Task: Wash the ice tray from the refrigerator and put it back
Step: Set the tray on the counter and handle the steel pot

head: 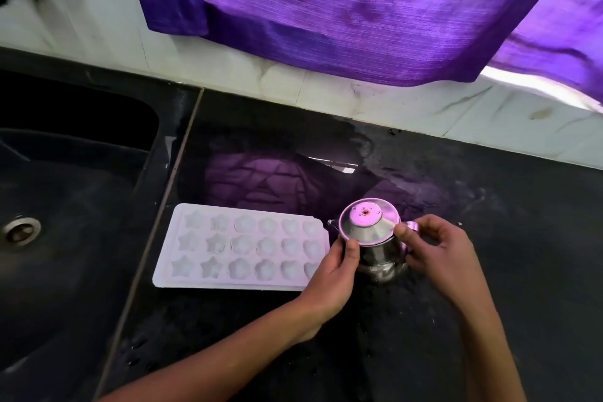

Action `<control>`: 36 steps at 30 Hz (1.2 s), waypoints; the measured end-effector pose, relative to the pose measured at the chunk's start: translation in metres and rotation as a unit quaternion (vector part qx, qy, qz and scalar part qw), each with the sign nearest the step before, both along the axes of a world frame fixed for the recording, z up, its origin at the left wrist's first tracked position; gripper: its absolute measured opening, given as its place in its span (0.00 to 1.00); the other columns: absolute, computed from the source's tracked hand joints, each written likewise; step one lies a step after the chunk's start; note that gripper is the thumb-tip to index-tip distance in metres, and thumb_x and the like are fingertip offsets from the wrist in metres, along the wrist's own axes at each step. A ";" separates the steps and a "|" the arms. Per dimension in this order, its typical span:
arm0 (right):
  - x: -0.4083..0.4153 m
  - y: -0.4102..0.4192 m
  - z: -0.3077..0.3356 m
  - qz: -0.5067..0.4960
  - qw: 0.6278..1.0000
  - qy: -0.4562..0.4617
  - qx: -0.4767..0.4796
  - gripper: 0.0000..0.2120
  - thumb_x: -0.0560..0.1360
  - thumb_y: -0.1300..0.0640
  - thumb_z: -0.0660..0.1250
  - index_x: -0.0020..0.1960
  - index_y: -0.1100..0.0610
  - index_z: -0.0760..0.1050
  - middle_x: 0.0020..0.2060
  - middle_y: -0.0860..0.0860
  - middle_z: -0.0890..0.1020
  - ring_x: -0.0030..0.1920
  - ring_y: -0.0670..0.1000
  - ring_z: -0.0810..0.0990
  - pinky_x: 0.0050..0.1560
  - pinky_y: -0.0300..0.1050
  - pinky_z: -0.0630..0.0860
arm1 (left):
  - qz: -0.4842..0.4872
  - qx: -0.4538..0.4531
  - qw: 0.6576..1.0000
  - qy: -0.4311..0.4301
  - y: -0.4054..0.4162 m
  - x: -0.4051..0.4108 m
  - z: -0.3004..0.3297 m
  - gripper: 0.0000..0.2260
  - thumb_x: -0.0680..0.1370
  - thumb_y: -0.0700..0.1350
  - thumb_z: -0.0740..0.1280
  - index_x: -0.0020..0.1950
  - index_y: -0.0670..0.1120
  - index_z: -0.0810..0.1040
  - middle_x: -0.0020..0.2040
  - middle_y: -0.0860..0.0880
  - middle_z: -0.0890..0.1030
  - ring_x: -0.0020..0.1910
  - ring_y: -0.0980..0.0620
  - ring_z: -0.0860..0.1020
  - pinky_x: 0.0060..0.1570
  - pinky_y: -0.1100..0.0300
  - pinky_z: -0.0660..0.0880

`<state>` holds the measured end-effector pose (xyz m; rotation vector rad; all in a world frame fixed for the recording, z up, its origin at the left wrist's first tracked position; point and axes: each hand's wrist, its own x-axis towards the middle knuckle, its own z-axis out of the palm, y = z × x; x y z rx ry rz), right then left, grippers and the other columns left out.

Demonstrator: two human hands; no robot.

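Lying flat on the dark table (424, 352), the white ice tray (241, 246) sat just right of the sink (65, 206), its star and flower cups facing up. It looked light, thin and a little bendy, likely slick if wet, so its long rims seemed the best hold. Touching the tray's right end stood a small steel pot (375, 238) with a lid. The left hand (332, 271) curled round the pot's body; the right hand (437, 248) pinched the lid's edge. Behind the tray, purple cloth (359, 10) hung over a pale tiled wall (98, 26).
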<state>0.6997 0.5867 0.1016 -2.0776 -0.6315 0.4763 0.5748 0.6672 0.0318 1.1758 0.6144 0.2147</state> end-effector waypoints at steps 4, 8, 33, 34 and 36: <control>-0.002 0.003 0.003 -0.001 1.000 -0.019 -0.019 0.09 0.70 0.52 0.73 0.33 0.51 0.76 0.26 0.49 0.79 0.30 0.50 0.77 0.41 0.58 0.79 | 0.002 -0.003 1.000 0.003 0.002 -0.001 0.002 0.18 0.81 0.56 0.50 0.69 0.57 0.66 0.60 0.64 0.72 0.61 0.66 0.68 0.63 0.68 0.63; -0.004 0.004 0.006 -0.004 0.999 -0.025 -0.027 0.09 0.69 0.50 0.73 0.34 0.51 0.76 0.27 0.50 0.80 0.31 0.51 0.77 0.43 0.61 0.79 | 0.001 -0.007 1.000 0.006 0.003 -0.001 0.002 0.14 0.81 0.55 0.50 0.65 0.58 0.67 0.56 0.67 0.72 0.60 0.66 0.69 0.62 0.68 0.63; -0.010 0.004 0.020 0.001 1.000 -0.015 0.004 0.10 0.66 0.47 0.73 0.35 0.54 0.77 0.29 0.50 0.81 0.33 0.53 0.80 0.43 0.61 0.81 | -0.001 0.004 1.000 -0.027 0.007 -0.004 0.009 0.21 0.80 0.57 0.51 0.72 0.54 0.66 0.67 0.60 0.72 0.67 0.62 0.68 0.70 0.60 0.63; -0.011 0.004 0.020 0.001 1.000 -0.011 0.006 0.11 0.65 0.47 0.73 0.35 0.54 0.77 0.30 0.50 0.81 0.33 0.53 0.80 0.43 0.60 0.81 | 0.000 0.005 1.000 -0.029 0.008 -0.004 0.009 0.21 0.80 0.57 0.51 0.72 0.55 0.66 0.67 0.60 0.72 0.67 0.62 0.67 0.70 0.60 0.62; -0.012 0.006 0.020 0.001 1.000 -0.006 0.012 0.11 0.66 0.49 0.73 0.36 0.56 0.77 0.31 0.52 0.81 0.33 0.53 0.80 0.43 0.59 0.81 | -0.001 0.005 0.999 -0.032 0.009 -0.004 0.008 0.22 0.80 0.59 0.52 0.72 0.55 0.66 0.68 0.60 0.72 0.68 0.62 0.68 0.71 0.58 0.62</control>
